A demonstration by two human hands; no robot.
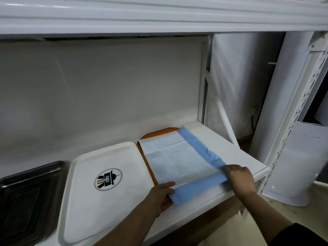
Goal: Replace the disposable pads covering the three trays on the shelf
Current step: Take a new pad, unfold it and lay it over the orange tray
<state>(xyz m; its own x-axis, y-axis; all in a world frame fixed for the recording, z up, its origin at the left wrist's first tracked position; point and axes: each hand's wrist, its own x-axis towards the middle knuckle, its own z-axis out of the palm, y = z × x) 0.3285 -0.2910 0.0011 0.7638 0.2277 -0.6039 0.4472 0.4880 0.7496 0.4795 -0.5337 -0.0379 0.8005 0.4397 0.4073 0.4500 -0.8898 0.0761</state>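
Note:
Three trays lie side by side on the white shelf [236,153]. A dark metal tray [26,197] is at the left. A bare white tray [85,206] with a round logo is in the middle. An orange tray [142,148] at the right is covered by a white pad with blue borders [174,157]. My left hand [162,196] grips the pad's near left blue edge, thumb on top. My right hand [239,178] holds the near right blue corner, its fingers curled over the edge.
The shelf above [159,16] overhangs closely. A white back wall [106,86] stands behind the trays. A perforated white upright [294,125] and a diagonal brace [227,121] bound the right end. A floor shows below at the right.

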